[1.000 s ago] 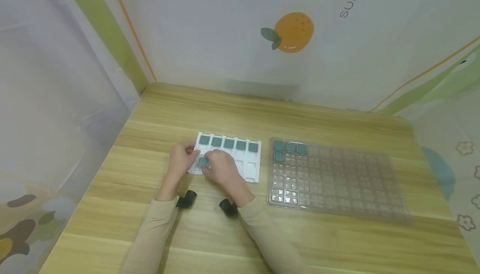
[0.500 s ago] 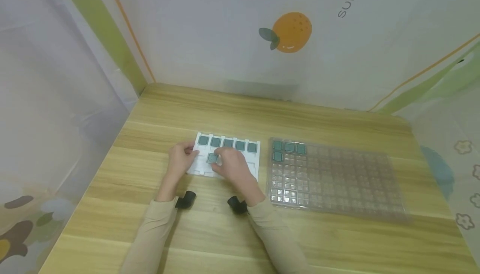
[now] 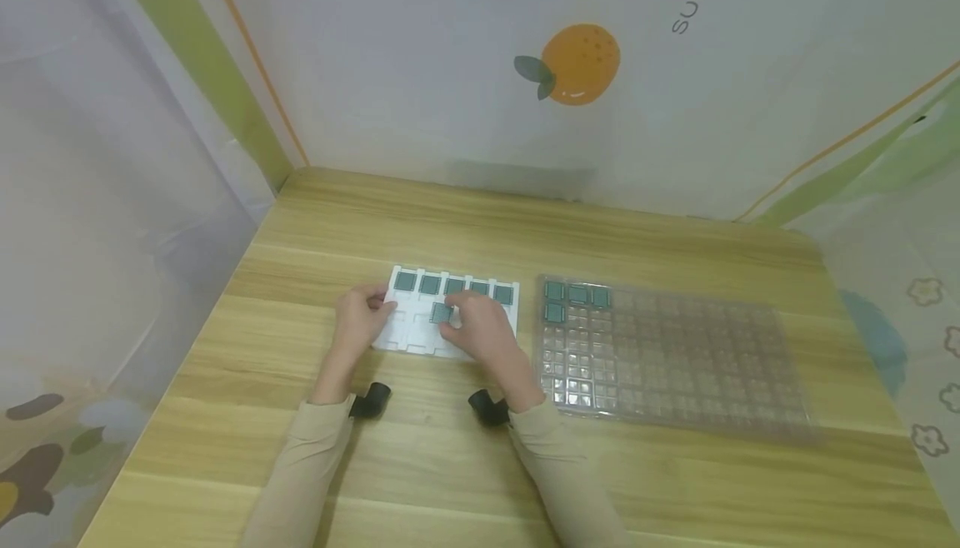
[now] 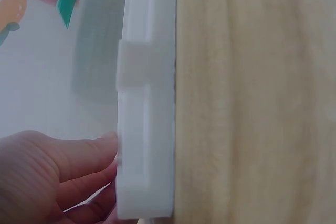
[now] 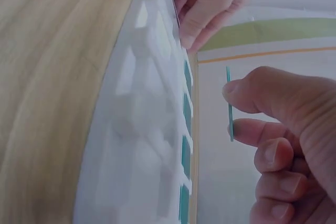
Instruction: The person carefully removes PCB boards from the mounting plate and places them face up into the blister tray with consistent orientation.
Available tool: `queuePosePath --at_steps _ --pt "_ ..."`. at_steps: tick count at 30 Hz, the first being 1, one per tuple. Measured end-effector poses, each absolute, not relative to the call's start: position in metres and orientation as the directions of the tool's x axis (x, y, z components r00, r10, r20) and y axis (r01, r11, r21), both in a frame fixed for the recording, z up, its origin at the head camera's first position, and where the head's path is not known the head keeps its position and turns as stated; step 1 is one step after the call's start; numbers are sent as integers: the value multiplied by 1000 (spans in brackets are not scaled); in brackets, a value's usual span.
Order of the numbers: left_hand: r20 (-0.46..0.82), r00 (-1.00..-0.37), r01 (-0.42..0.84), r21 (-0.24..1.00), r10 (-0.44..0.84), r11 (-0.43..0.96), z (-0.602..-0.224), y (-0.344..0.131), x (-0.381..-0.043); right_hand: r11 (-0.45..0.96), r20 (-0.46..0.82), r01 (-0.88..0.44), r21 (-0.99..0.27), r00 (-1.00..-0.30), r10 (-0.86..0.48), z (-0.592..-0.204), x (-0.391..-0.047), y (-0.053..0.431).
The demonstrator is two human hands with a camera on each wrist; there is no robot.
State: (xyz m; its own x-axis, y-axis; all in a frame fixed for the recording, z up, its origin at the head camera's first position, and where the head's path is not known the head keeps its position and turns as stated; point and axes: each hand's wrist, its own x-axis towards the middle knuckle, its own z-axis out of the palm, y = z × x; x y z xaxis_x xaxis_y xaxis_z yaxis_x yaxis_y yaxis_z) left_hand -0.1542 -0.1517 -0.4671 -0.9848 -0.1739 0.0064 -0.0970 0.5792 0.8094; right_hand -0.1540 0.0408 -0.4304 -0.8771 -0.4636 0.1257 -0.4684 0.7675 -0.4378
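My right hand pinches a small green square circuit board by its edges between thumb and index finger. In the right wrist view this board appears edge-on, apart from the white tray. Beneath it lies the white tray, whose far row holds several similar green boards. My left hand grips the tray's left edge, thumb on top; the left wrist view shows those fingers against the tray's side. Part of the near row is hidden behind my right hand.
To the right of the white tray lies a clear plastic tray with many pockets. Several green boards sit in its far-left corner. Both trays rest on a wooden table, with a printed curtain behind.
My right hand has lifted the green board out of the near-left pocket of the white tray and carried it rightward. The left hand has kept its hold on the tray.
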Motion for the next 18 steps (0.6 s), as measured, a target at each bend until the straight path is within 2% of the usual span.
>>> queuePosePath --at_steps 18 --pt "20 -986 -82 804 -166 589 -467 -152 -154 773 78 -365 -519 -921 -383 -429 -156 77"
